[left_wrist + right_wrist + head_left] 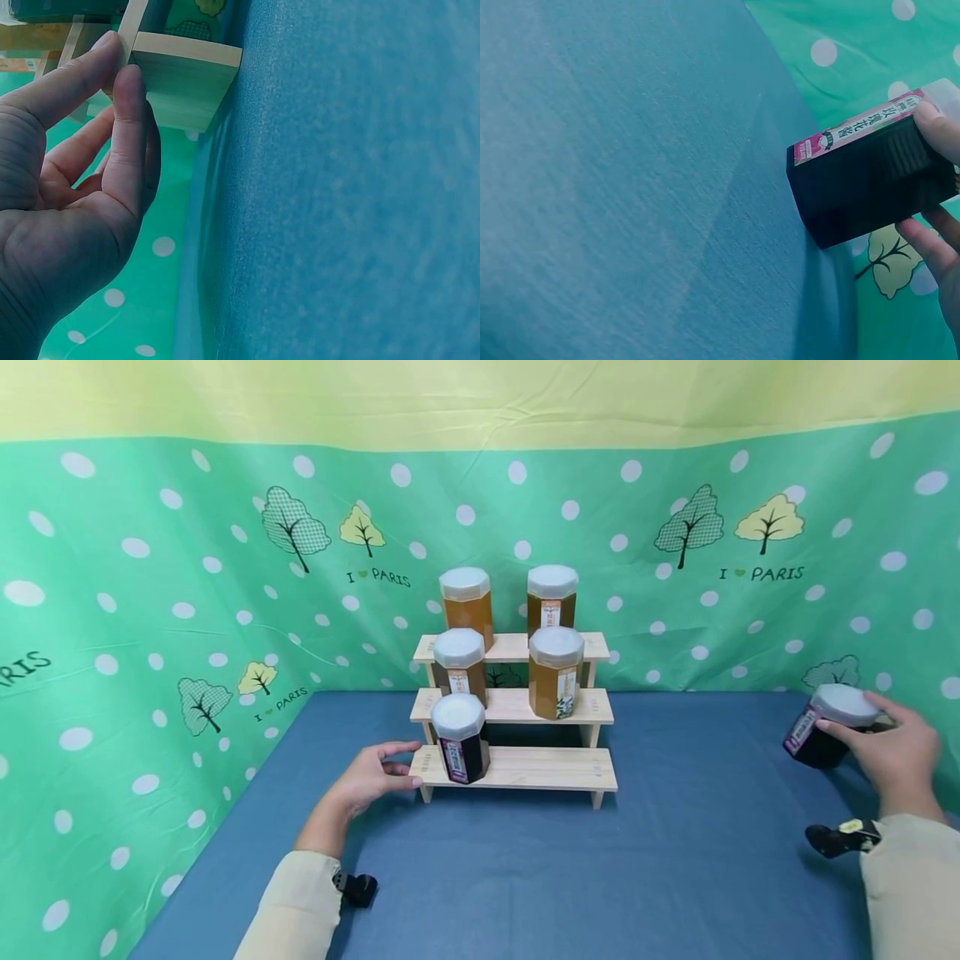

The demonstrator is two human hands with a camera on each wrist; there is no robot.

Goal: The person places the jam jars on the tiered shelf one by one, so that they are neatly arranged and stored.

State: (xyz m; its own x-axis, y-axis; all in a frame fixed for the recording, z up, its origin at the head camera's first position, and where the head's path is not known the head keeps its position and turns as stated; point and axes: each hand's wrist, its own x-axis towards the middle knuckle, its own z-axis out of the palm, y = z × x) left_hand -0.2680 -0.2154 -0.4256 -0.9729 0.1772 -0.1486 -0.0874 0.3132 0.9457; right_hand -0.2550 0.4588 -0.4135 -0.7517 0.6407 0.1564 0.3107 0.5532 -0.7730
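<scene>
My right hand [903, 750] grips a dark jam jar [823, 739] with a white lid at the far right, tilted, close over the blue cloth. In the right wrist view the same jar [870, 184] shows a pink-and-white label; the thumb lies along one side near the lid and fingers are below. My left hand [375, 777] pinches the left end of the lowest step of a three-step wooden stand [543, 767]. The left wrist view shows thumb and finger at the board's edge. Another dark jar [462, 747] stands on that step, left of its middle.
On the middle step stand two amber jars, one left [472, 681] and one right [551, 689]. The top step holds two more, a left one [468, 610] and a right one [551, 610]. Behind the blue tablecloth [510, 877] hangs a green dotted curtain [480, 535].
</scene>
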